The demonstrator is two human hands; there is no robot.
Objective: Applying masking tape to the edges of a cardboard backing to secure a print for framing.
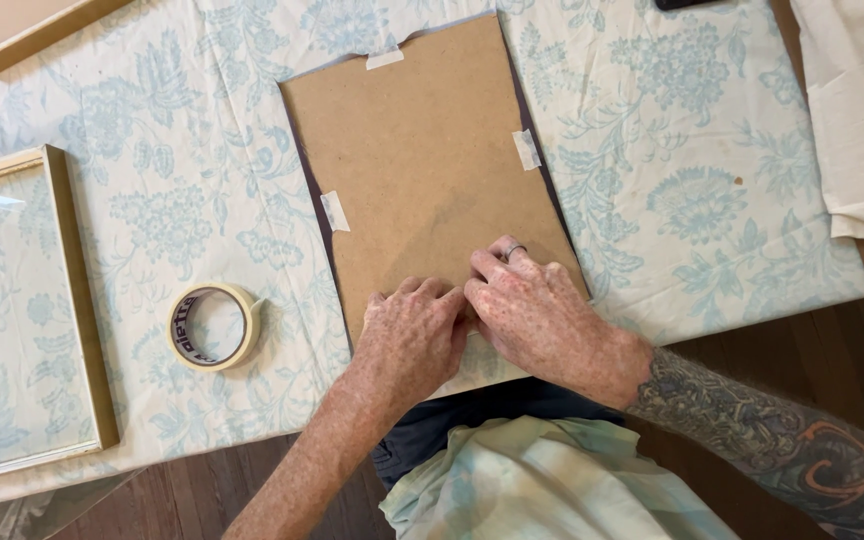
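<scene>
A brown backing board (432, 160) lies on a table covered by a floral cloth (672, 150), over a dark sheet whose edges show around it. Three strips of pale tape (335, 211) fix its top, left and right edges. My left hand (412, 335) and my right hand (532, 305) press side by side on the board's near edge, fingertips flat. A ring sits on one finger of my right hand. Whatever lies under my fingers is hidden.
A roll of masking tape (214, 326) lies left of my hands. A wooden picture frame (77, 300) with glass lies at the far left; another frame's corner (37, 32) shows top left. Folded cream fabric (857, 110) sits at the right. The table's near edge meets a wood floor.
</scene>
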